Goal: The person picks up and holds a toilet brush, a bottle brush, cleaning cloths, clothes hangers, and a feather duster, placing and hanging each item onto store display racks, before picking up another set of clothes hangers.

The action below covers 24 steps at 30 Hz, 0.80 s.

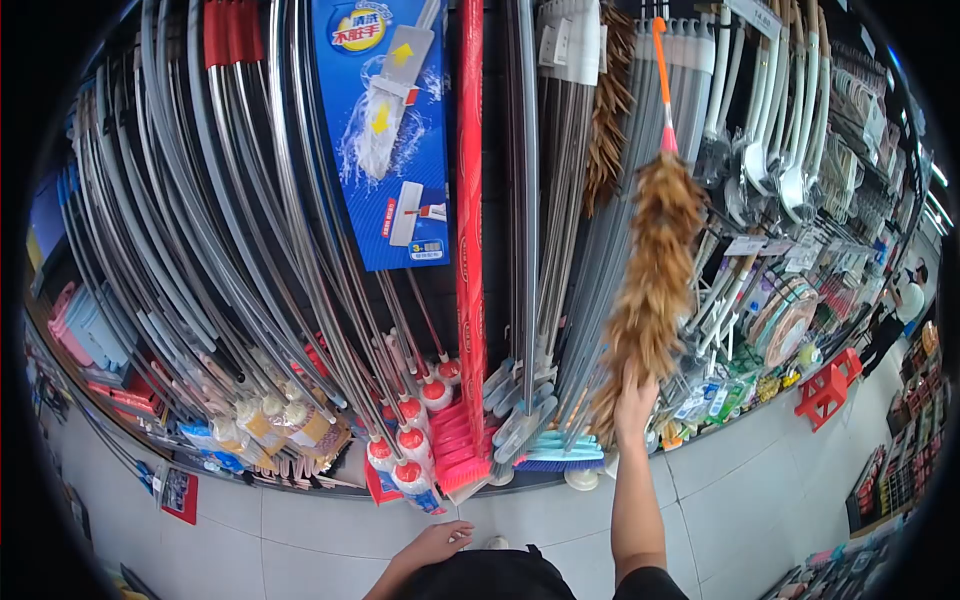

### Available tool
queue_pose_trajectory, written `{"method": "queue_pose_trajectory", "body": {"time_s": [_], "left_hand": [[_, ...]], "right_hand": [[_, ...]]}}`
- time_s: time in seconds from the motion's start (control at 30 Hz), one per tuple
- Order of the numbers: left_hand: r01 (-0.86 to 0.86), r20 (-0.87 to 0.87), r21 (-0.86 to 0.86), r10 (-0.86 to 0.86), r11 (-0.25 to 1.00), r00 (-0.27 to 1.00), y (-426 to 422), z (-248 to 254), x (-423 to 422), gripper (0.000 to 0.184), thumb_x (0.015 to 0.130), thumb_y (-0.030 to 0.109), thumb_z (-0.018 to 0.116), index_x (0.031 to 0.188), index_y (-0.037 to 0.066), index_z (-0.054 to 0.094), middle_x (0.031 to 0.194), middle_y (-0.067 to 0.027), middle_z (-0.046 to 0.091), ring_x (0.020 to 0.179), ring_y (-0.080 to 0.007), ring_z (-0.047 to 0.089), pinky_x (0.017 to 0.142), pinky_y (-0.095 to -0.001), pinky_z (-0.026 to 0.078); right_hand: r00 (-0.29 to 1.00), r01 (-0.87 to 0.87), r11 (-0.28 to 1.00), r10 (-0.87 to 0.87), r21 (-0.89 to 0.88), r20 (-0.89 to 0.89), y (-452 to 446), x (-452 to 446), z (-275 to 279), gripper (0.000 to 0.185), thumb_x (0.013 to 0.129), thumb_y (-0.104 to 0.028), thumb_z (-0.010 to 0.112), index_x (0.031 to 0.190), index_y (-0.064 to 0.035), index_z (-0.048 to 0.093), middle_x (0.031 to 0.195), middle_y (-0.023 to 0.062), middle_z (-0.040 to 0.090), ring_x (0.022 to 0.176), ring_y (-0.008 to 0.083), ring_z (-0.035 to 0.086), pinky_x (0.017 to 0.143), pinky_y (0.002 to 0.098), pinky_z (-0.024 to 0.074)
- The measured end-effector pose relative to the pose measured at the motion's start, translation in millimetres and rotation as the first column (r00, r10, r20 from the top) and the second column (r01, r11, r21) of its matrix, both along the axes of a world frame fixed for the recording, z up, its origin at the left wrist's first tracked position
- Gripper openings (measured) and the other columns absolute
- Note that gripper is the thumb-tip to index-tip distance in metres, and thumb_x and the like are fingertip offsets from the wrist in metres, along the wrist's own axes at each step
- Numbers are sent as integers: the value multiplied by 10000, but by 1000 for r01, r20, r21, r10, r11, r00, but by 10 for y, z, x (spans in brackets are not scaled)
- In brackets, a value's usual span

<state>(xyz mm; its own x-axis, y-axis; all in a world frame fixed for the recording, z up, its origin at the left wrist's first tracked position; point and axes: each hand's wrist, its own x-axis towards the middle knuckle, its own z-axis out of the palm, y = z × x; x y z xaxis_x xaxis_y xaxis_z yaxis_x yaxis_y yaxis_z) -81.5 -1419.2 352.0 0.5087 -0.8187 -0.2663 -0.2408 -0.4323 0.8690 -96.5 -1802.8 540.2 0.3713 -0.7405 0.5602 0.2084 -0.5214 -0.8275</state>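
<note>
A brown feather duster [655,260] hangs in front of the rack, with its orange handle [663,70] pointing up. My right hand [636,405] is at the lower end of the duster, closed around the feathers, which hide some of its fingers. Low in front of my body, my left hand [442,541] holds nothing; its fingers are loosely bent and a little apart. A pink broom [462,450] and a blue-bristled broom [560,455] stand between the two hands and the rack.
Long metal mop poles [215,180] fill the rack on the left. A blue boxed mop [385,130] hangs in the middle. White-handled brushes [790,150] hang to the right. Farther right are a red stool [830,390] on the tiled floor and a person [905,305].
</note>
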Motion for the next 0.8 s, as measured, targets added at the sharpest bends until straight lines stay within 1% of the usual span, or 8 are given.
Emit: {"method": "queue_pose_trajectory", "body": {"time_s": [0.03,0.1,0.17,0.23,0.33,0.43,0.67,0.8], "left_hand": [[-10,-4,8,10,1000,1000,-7,-3,-16,370,876,262,605,1185,60,575,1054,-134,663,937,-248,656,812,-344,509],[-27,8,-3,27,1000,1000,-24,37,-24,375,875,266,606,1183,56,574,1051,-134,664,927,-254,656,809,-346,509],[-46,26,-10,46,999,999,-29,86,-28,378,874,269,606,1181,52,575,1046,-136,664,916,-258,657,804,-349,510],[-67,55,-17,68,998,996,-22,134,0,379,873,271,606,1179,49,575,1040,-139,664,903,-260,658,798,-352,510],[-98,78,-31,100,995,992,14,97,36,377,872,269,607,1173,44,579,1032,-146,664,881,-266,661,784,-358,513],[-124,77,-57,128,991,989,41,100,25,382,871,269,608,1174,38,577,1032,-148,663,879,-271,662,772,-359,516],[-123,73,-14,124,992,990,90,13,2,401,887,289,612,1190,32,561,1039,-148,653,950,-233,651,809,-333,513],[-124,60,-41,127,991,990,138,-89,-5,400,892,295,605,1189,30,560,1041,-150,651,940,-236,653,811,-332,511]], "right_hand": [[996,-88,994,86,65,40,-57,89,172,323,937,-209,530,1094,70,561,1000,139,630,965,213,566,854,337,419],[993,-98,994,100,-38,58,-285,360,341,284,944,-193,485,1040,62,563,878,102,616,812,166,557,761,315,448],[996,5,991,6,-132,84,-200,566,824,293,945,-204,487,1071,52,554,850,125,626,795,172,562,747,320,451],[992,51,974,-23,-220,127,-310,818,1083,316,943,-225,492,1109,37,551,878,180,647,831,243,620,756,350,454],[987,118,954,-84,-274,134,-418,1097,1493,356,937,-248,501,1159,29,537,948,236,645,927,380,624,783,398,453],[981,174,934,-136,-311,139,-449,1282,1904,359,931,-259,507,1144,27,542,950,270,631,965,461,566,790,449,446],[946,323,852,-308,-413,104,-560,1571,2438,350,923,-295,500,1043,32,532,872,313,615,865,489,574,763,529,438],[925,349,846,-380,-404,3,-492,1593,2557,368,926,-327,486,1016,28,519,841,308,619,838,492,578,746,539,439]]}}
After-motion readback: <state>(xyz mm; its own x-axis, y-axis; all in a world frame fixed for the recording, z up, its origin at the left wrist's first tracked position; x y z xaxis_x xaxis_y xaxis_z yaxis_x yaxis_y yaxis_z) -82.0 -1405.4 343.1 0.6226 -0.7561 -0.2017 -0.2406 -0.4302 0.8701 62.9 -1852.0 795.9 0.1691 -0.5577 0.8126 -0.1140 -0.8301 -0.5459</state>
